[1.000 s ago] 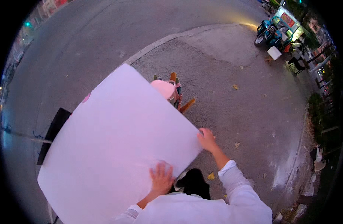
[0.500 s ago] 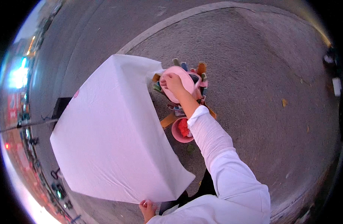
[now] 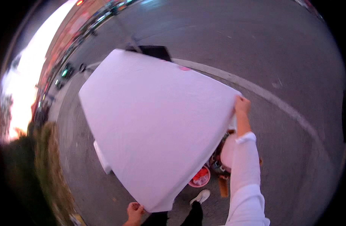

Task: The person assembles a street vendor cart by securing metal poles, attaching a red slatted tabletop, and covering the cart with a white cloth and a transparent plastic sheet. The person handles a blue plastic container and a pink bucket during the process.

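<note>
A white tablecloth point(image 3: 154, 124) lies spread over a flat table, its top mostly smooth and its near corner hanging down. My right hand point(image 3: 242, 104) is closed on the cloth at the far right corner, arm stretched out. At the near corner, my left hand point(image 3: 135, 211) has its fingers pinched at the edge of the cloth. Under my right forearm, partly hidden, is a pink rounded container point(image 3: 228, 151) on a stand with several coloured pieces about it. The table's own surface is hidden beneath the cloth.
A pink bucket point(image 3: 199, 186) with red stuff inside stands on the pavement near my shoe point(image 3: 201, 196). Beyond the table's far edge are a black panel point(image 3: 156, 51) and a pole. A curb point(image 3: 252, 84) curves past on the right, and grass point(image 3: 48, 162) borders the left.
My right hand has left the pink container and now grips the tablecloth's far right corner. My left hand stays at the near corner. My view has turned left.
</note>
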Tool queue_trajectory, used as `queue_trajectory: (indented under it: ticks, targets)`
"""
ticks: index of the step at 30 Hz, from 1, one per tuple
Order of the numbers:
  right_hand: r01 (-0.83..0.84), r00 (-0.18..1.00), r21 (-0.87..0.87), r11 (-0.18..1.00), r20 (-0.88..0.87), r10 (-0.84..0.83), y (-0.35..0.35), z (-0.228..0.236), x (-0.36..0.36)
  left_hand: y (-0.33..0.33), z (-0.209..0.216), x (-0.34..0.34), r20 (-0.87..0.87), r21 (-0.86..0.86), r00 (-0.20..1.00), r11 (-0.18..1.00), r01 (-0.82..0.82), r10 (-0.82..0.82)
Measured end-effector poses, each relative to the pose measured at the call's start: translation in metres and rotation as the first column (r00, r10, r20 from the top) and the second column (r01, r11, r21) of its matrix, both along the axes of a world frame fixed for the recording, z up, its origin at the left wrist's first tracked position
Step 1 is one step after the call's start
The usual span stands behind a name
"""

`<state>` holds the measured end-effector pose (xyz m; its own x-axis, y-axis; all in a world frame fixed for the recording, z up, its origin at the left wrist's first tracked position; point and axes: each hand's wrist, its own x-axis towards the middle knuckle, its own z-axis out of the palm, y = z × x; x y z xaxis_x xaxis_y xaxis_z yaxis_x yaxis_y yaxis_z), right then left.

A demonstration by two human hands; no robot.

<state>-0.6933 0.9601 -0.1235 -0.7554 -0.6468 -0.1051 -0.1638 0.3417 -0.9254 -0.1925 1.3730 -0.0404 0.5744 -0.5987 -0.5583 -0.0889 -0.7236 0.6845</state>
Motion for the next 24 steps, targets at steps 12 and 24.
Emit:
queue_trajectory:
  ticks: [12, 24]
  targets:
    - [0.082, 0.925, 0.143, 0.986, -0.38, -0.022, -0.03, -0.013, -0.046, -0.014, -0.002, -0.027, 0.322, 0.021, 0.931, 0.984, 0.176, -0.173]
    - [-0.576, 0.474, -0.072, 0.814, -0.841, 0.261, 0.025, 0.02, 0.14, 0.004, -0.03, 0.026, 0.204, -0.065, 0.956, 0.972, 0.228, -0.211]
